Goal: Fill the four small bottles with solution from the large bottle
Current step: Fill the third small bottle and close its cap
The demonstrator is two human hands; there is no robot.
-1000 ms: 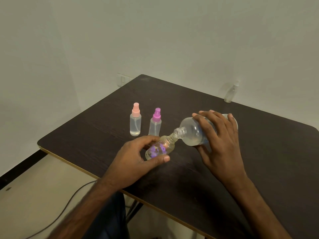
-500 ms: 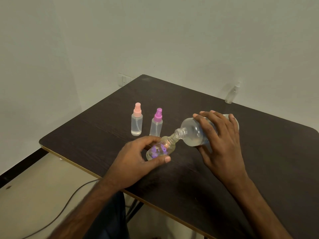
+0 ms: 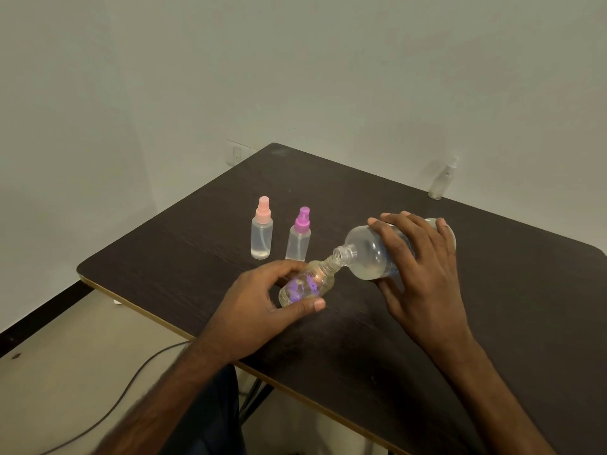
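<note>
Meanwhile, the right hand (image 3: 423, 277) grips the tilted large bottle (image 3: 368, 257), clear liquid pooled inside, its mouth at the neck of a purple-patterned small bottle (image 3: 305, 285) gripped tilted by the left hand (image 3: 259, 310) over the table (image 3: 492, 290); capped pink bottle (image 3: 261, 233) and purple bottle (image 3: 299, 236) stand behind.

Seen from the wearer's own head camera: the left hand (image 3: 259, 310) and right hand (image 3: 423, 280) are bare, and the left forearm (image 3: 170, 385) and right forearm (image 3: 492, 392) show fine hair. The left thumbnail (image 3: 319, 304) is cut short. Dark navy fabric (image 3: 210, 418), seemingly a trouser leg, shows beside the left forearm.
</note>
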